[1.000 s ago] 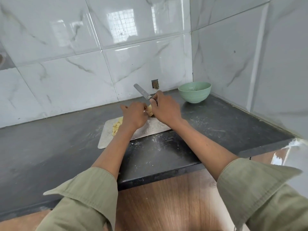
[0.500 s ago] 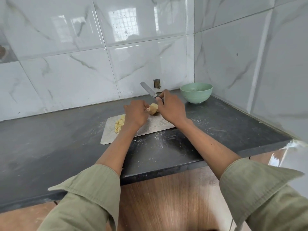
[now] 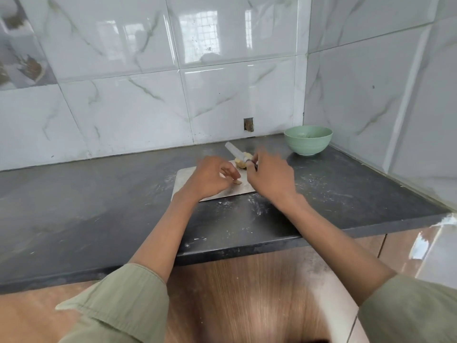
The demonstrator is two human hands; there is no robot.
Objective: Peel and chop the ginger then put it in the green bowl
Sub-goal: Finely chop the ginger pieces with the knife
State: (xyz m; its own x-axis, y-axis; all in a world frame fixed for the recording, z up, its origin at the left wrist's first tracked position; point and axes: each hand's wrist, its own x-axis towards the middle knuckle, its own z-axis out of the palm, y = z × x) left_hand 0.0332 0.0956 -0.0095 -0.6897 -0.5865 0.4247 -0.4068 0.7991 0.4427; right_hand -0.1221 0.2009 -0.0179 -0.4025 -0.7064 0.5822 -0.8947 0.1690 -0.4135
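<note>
A pale steel cutting board (image 3: 182,179) lies on the dark counter. On its far edge sits a peeled yellow ginger chunk (image 3: 240,163). My right hand (image 3: 270,180) grips a knife (image 3: 233,149) by the handle, and the blade points up and left just behind the chunk. My left hand (image 3: 210,178) hovers over the board with curled fingers, pinching a small ginger slice (image 3: 238,182) at its fingertips; this part is blurred. The green bowl (image 3: 308,141) stands in the back right corner, about a hand's width from the knife hand. My left hand hides the chopped pile.
Tiled walls close the counter at the back and on the right. White dust and specks lie on the black counter (image 3: 99,206) in front of the board. A wooden cabinet front (image 3: 247,293) runs below the counter edge.
My left hand has let go of the ginger chunk and drawn back toward me with a small slice. The knife blade has dropped lower behind the chunk. The camera has tilted.
</note>
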